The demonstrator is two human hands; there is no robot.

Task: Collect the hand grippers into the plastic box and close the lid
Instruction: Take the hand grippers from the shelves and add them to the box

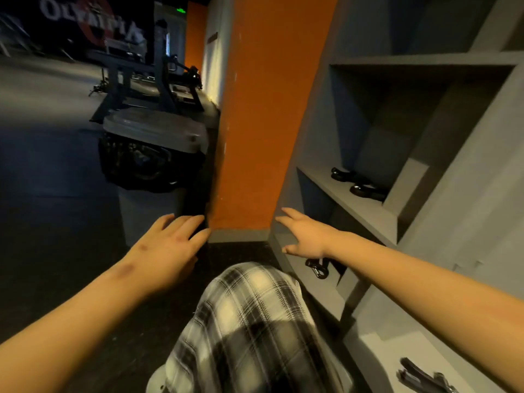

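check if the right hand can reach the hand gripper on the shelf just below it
Probably yes: the right hand is open and empty, the hand gripper lies just under its wrist, nothing between them.

The single view comes from a wide-angle camera worn on the person's head, facing forward and tilted steeply down. It sits close to the body: a plaid-clad knee fills the bottom centre, and both forearms enter from the bottom corners, with the left hand and right hand at mid-frame. Straight ahead, near the lens, stands an orange pillar. A grey shelf unit runs along the right edge, very near, its lines bent and leaning from the wide lens. On the left the dark floor falls away to gym machines, well apart, in the upper left corner.
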